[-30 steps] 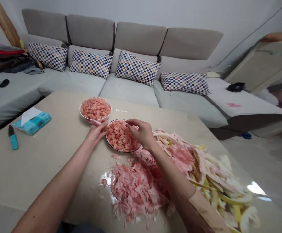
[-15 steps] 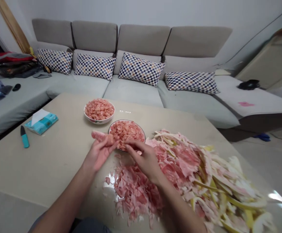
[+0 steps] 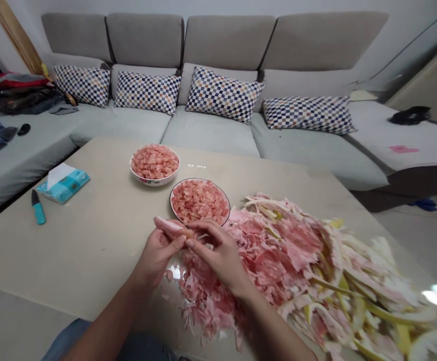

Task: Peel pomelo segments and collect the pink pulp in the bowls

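Note:
My left hand (image 3: 161, 253) grips a pink pomelo segment (image 3: 170, 227) between thumb and fingers. At the segment's right end, my right hand (image 3: 218, 253) has thumb and fingertips closed on it. Just beyond my hands lies a dark-rimmed plate (image 3: 171, 204) heaped with loose pomelo pulp (image 3: 199, 200). Farther back and left, a white bowl (image 3: 154, 182) holds another heap of pink pulp (image 3: 155, 161). Beneath and right of my right hand spreads a pile of thin pink membrane scraps (image 3: 218, 296).
Thick yellow-and-white pomelo peels (image 3: 376, 301) cover the right of the table (image 3: 90, 255). A blue tissue pack (image 3: 65, 185) and a small turquoise-handled knife (image 3: 38, 208) lie at the left. Behind the table stands a grey sofa (image 3: 210, 133) with checked cushions (image 3: 224, 94).
My hands have drawn back from over the plate toward me, bringing the segment along. My right fingers now meet the segment's end. The view has tilted down slightly.

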A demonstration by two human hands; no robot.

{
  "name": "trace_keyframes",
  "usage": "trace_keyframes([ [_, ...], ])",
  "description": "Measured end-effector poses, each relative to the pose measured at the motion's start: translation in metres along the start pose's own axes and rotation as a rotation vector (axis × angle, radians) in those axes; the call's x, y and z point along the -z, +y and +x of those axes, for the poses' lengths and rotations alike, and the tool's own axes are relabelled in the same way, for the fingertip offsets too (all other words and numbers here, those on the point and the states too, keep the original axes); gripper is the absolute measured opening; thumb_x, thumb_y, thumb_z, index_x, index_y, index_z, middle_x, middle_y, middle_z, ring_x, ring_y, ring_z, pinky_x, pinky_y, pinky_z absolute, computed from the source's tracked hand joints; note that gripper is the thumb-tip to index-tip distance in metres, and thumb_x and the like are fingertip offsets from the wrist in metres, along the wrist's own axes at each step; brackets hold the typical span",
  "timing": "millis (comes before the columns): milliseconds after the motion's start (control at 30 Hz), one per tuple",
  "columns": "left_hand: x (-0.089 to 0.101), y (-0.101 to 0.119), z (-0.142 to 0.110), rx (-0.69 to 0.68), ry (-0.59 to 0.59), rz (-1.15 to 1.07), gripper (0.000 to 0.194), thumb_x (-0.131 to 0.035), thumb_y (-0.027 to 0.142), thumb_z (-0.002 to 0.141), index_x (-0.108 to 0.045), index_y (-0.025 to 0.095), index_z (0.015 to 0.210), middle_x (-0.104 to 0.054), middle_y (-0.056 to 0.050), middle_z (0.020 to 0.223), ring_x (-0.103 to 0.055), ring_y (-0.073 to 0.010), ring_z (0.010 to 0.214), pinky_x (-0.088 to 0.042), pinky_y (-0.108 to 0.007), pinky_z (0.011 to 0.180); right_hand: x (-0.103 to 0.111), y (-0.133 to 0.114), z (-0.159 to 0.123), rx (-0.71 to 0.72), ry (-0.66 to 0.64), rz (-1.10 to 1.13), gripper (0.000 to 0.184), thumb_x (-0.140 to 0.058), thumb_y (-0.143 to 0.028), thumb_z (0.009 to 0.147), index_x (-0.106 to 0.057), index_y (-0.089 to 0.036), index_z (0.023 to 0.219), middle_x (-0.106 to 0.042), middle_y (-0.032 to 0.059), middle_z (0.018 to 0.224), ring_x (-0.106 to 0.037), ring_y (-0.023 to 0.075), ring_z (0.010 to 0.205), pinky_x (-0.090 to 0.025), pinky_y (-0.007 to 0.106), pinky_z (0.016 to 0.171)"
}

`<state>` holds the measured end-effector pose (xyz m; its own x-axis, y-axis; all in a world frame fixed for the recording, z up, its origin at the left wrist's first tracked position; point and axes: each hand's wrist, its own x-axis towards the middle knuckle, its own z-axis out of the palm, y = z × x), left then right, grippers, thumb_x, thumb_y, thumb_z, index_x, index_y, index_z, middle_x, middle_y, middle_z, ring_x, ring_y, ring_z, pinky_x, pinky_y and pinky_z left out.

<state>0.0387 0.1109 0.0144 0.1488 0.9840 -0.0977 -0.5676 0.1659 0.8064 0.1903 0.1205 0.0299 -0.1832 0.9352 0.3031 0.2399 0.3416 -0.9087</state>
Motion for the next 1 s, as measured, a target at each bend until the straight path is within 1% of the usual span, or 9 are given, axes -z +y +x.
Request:
trace_keyframes([
  [100,0.004,-0.001,0.0,-0.03,-0.001,0.024,0.02,-0.076,0.023,0.072,-0.065,0.018,0.088,-0.064,-0.003,0.088,-0.061,-0.0172,0.086,-0.048,-0.029,0.083,0.004,-0.004,0.008,0.094,-0.013,-0.035,0.01,-0.07,-0.026,0.081,-0.071,-0.025,0.091,-0.069,0.0041,0.091,-0.064,0.0193,0.085,-0.052,0.031,0.072],
  [200,0.007,0.001,0.002,-0.055,0.022,0.024,0.019,-0.076,0.022,0.072,-0.066,0.017,0.088,-0.063,-0.002,0.087,-0.061,-0.0157,0.084,-0.048,-0.027,0.081,0.006,-0.009,0.017,0.151,-0.06,-0.056,0.009,-0.068,-0.022,0.083,-0.073,-0.025,0.089,-0.072,0.003,0.087,-0.065,0.0189,0.083,-0.052,0.033,0.076],
  [400,0.011,0.009,0.006,-0.063,0.067,0.01,0.022,-0.077,0.022,0.072,-0.063,0.017,0.089,-0.064,-0.002,0.086,-0.062,-0.0149,0.083,-0.05,-0.028,0.081,0.001,-0.009,0.028,0.134,-0.067,-0.041,0.01,-0.063,-0.022,0.086,-0.072,-0.023,0.086,-0.072,0.0034,0.085,-0.066,0.0187,0.082,-0.052,0.032,0.075],
  [500,0.012,0.009,0.009,-0.027,0.117,-0.013,0.026,-0.079,0.024,0.07,-0.064,0.018,0.09,-0.066,-0.001,0.087,-0.064,-0.0147,0.082,-0.051,-0.028,0.082,0.004,0.002,0.036,0.126,-0.006,-0.091,0.01,-0.062,-0.027,0.086,-0.072,-0.024,0.089,-0.072,0.0044,0.089,-0.066,0.0192,0.084,-0.054,0.032,0.073],
  [600,0.014,0.005,0.013,0.012,0.163,-0.039,0.025,-0.078,0.024,0.07,-0.065,0.018,0.091,-0.067,-0.001,0.087,-0.064,-0.0136,0.082,-0.052,-0.027,0.082,0.014,0.02,0.048,0.161,0.125,-0.252,0.014,-0.06,-0.026,0.087,-0.072,-0.024,0.093,-0.071,0.0061,0.094,-0.066,0.0207,0.086,-0.055,0.034,0.072],
  [700,0.015,0.0,0.017,0.026,0.192,-0.058,0.022,-0.078,0.022,0.071,-0.066,0.016,0.087,-0.068,-0.002,0.087,-0.065,-0.0139,0.082,-0.053,-0.027,0.083,0.026,0.036,0.058,0.259,0.193,-0.466,0.021,-0.056,-0.022,0.087,-0.07,-0.025,0.102,-0.07,0.0081,0.101,-0.065,0.0237,0.094,-0.052,0.041,0.085],
  [833,0.014,-0.003,0.017,0.022,0.182,-0.055,0.021,-0.078,0.019,0.071,-0.066,0.016,0.088,-0.068,-0.003,0.088,-0.065,-0.0144,0.083,-0.053,-0.028,0.082,0.031,0.032,0.057,0.329,0.235,-0.561,0.025,-0.054,-0.019,0.088,-0.069,-0.023,0.107,-0.07,0.0104,0.107,-0.063,0.0255,0.101,-0.048,0.045,0.092],
  [900,0.014,-0.004,0.017,0.01,0.159,-0.032,0.021,-0.078,0.02,0.071,-0.066,0.016,0.088,-0.068,-0.003,0.087,-0.065,-0.0146,0.083,-0.053,-0.028,0.081,0.028,0.02,0.052,0.291,0.207,-0.474,0.02,-0.055,-0.021,0.089,-0.07,-0.024,0.102,-0.072,0.0084,0.101,-0.065,0.0237,0.095,-0.051,0.041,0.087],
  [1000,0.013,-0.003,0.015,-0.022,0.117,0.005,0.021,-0.076,0.021,0.073,-0.066,0.016,0.09,-0.067,-0.003,0.088,-0.064,-0.0155,0.086,-0.052,-0.029,0.082,0.018,0.002,0.043,0.193,0.006,-0.297,0.016,-0.065,-0.027,0.085,-0.07,-0.025,0.099,-0.073,0.0049,0.097,-0.066,0.0214,0.09,-0.053,0.035,0.079],
])
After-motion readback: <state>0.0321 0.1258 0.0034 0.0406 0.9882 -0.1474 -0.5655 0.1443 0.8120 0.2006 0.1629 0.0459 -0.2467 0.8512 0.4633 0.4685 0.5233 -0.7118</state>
